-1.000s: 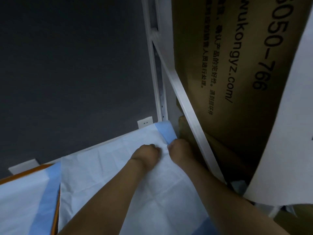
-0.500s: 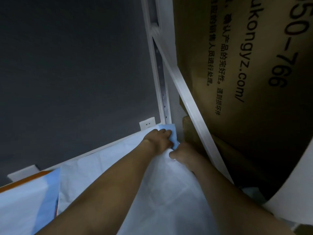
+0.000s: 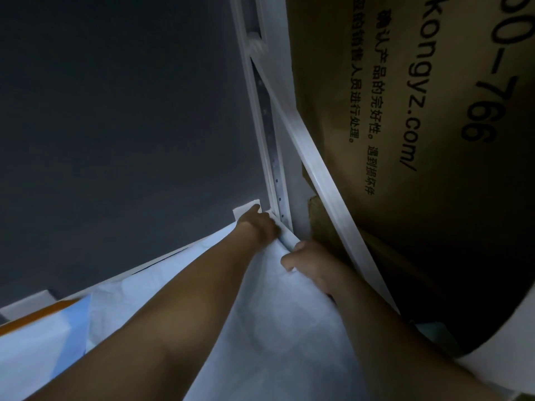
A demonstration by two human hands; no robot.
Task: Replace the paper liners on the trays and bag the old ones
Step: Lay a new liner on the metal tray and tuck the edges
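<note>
The white paper liner with a blue edge (image 3: 275,328) lies spread out from 6 o'clock up to the middle. At 4 o'clock from its far corner, the right hand (image 3: 314,263) curls its fingers round the rolled liner edge. The left hand (image 3: 259,227) reaches into that corner with bent fingers. I cannot tell if it pinches or just pushes. I think the corner is being tucked in. Go slow, pull the paper flat, and press it snug by the white metal rack post (image 3: 273,157) at 12 o'clock, so it does not rip.
</note>
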